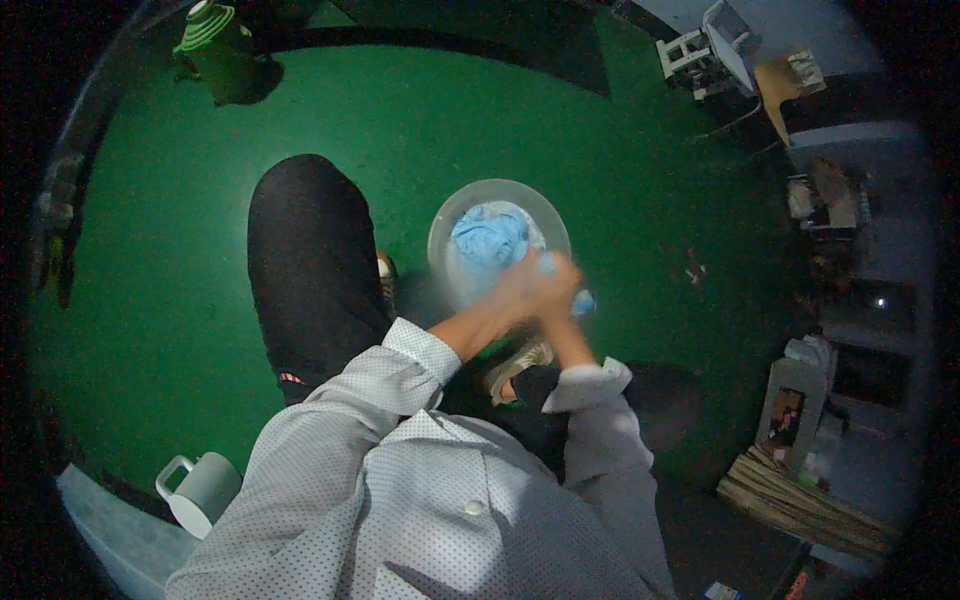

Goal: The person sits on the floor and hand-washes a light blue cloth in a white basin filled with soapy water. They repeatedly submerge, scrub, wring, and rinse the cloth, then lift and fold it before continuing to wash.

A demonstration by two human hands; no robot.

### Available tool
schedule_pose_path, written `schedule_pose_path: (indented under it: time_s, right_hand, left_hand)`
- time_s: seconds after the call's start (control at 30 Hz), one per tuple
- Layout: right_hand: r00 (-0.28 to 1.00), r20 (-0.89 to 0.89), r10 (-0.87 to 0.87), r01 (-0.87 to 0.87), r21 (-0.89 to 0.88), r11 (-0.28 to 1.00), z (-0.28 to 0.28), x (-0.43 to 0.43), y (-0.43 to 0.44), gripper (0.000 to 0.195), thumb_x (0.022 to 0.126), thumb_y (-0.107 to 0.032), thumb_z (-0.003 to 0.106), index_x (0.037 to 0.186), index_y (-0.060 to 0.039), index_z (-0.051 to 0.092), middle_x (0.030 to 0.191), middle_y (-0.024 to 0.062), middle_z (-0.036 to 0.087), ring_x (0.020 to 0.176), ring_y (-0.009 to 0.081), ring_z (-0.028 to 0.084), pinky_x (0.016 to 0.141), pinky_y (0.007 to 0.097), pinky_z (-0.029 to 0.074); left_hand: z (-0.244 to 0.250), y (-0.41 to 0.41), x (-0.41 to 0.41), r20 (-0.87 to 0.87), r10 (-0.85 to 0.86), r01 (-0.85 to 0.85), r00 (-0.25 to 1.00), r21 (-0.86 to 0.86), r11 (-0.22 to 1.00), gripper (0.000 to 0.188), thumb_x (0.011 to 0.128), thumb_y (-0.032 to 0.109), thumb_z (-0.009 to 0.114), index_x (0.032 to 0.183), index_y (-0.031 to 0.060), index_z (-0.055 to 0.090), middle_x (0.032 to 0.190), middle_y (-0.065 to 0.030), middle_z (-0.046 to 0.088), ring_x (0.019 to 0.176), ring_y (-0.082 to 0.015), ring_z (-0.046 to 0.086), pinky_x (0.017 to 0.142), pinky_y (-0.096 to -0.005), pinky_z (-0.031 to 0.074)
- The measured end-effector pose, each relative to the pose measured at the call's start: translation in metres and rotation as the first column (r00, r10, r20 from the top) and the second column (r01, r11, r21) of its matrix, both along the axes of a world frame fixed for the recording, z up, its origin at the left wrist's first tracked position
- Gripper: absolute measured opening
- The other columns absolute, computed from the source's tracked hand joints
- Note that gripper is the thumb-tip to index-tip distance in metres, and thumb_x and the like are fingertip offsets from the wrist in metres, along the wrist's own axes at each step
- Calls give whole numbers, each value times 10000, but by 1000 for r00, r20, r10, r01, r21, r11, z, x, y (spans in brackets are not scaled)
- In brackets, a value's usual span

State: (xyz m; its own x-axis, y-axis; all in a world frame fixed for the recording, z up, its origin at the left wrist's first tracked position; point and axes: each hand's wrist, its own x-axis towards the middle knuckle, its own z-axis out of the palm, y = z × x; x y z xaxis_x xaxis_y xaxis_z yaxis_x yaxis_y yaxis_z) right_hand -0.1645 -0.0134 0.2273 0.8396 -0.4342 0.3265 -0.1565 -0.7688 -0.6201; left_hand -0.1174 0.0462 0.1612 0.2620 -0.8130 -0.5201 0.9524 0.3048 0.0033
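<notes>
My left hand (510, 298) and my right hand (559, 289) are pressed together over the near right edge of a round translucent plastic tub (442, 217). Both are blurred. Light blue cloth shows between and beside my fingers, with a small end (583, 302) sticking out on the right, so both hands grip it. A bunched light blue cloth (491, 238) lies in the tub, with something whitish around it. Whether the gripped cloth joins the one in the tub cannot be told.
The tub stands on a green floor (187, 187) by my shoes (525, 360). A green-lit canister (225, 67) stands at the far left, a grey jug (204, 487) near left. Chairs (712, 60) are far right; a stack of flat sheets (802, 502) lies near right.
</notes>
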Motion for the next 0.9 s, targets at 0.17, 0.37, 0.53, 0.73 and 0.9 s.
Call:
schedule_pose_path:
  time_s: [0.17, 0.37, 0.53, 0.73, 0.9]
  right_hand:
    - [993, 69, -98, 101, -42, 994, -2, 15, 7, 236, 728, -170, 681, 621, -31, 522, 636, 161, 536, 652, 363, 534, 566, 431, 402]
    - [989, 37, 145, -147, 72, 986, -8, 21, 7, 168, 681, -125, 661, 616, -40, 532, 630, 133, 559, 582, 343, 519, 527, 426, 415]
    - [988, 91, 128, -99, -267, 959, -10, 27, -1, 134, 747, -100, 601, 633, -38, 567, 669, 146, 578, 618, 337, 531, 547, 424, 425]
    - [993, 116, 38, -59, 179, 982, 3, 16, 19, 251, 843, -225, 550, 696, -32, 617, 669, 122, 592, 616, 266, 549, 571, 366, 428]
    - [911, -5, -412, 289, 720, 630, 20, 25, -26, 381, 896, -337, 531, 727, -9, 628, 720, 78, 635, 685, 199, 589, 624, 336, 439]
  left_hand:
    - [19, 13, 15, -117, -34, -15, 993, -390, 921, 441, 908, 516, 439, 938, 98, 576, 876, -88, 613, 841, -236, 587, 793, -414, 469]
    - [13, 10, 13, -48, 0, -5, 999, -96, 995, 420, 887, 532, 474, 939, 126, 567, 972, -78, 601, 902, -227, 577, 803, -405, 465]
    - [-1, 8, 10, 47, 123, -116, 991, -143, 983, 442, 873, 544, 490, 986, 123, 560, 1040, -84, 597, 966, -217, 573, 836, -399, 461]
    - [-52, -8, 13, 173, 139, -53, 975, -429, 902, 288, 903, 345, 538, 934, 61, 578, 887, -54, 621, 807, -207, 608, 798, -384, 502]
    - [-95, -30, 21, 628, 232, -155, 743, -177, 972, 311, 880, 86, 522, 1168, -27, 491, 1147, -166, 568, 1049, -278, 568, 979, -404, 418]
